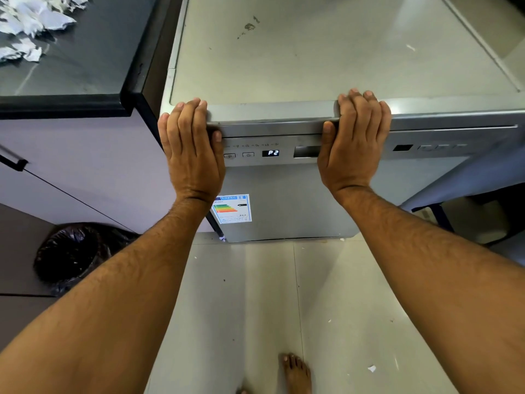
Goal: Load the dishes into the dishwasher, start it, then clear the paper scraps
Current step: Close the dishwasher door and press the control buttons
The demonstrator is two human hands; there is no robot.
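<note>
Head view looked down on a grey dishwasher (284, 200), its door closed, standing at the centre of the frame. Both hands lay on the top front edge of the machine. At about 10 o'clock from the centre the left hand (191, 143) rested with its fingers straight over the edge onto the dishwasher top (312, 52) and its thumb against the strip just under that edge; it clasped nothing. At about 2 o'clock the right hand (355, 137) lay the same way, fingers flat over the edge, thumb pressed on the front strip, nothing held in it.

Between the two hands ran the control panel (250, 150), where a small display (270, 153) showed "P2", with two buttons (238, 155) just to its 9 o'clock side and a recessed handle (306, 151) at its 3 o'clock side. Below the panel, an energy label (232, 209) was stuck on the door.

Far out at 10 o'clock, torn white paper scraps (31, 21) lay heaped on a dark countertop (93, 58), well apart from the dishwasher. At 8 o'clock a bin with a black liner (74, 254) stood on the floor beside a pale cabinet (85, 160). At 6 o'clock a bare foot (297, 373) stood on the tiled floor (255, 294), and a few small white bits (371, 368) lay at 5 o'clock.
</note>
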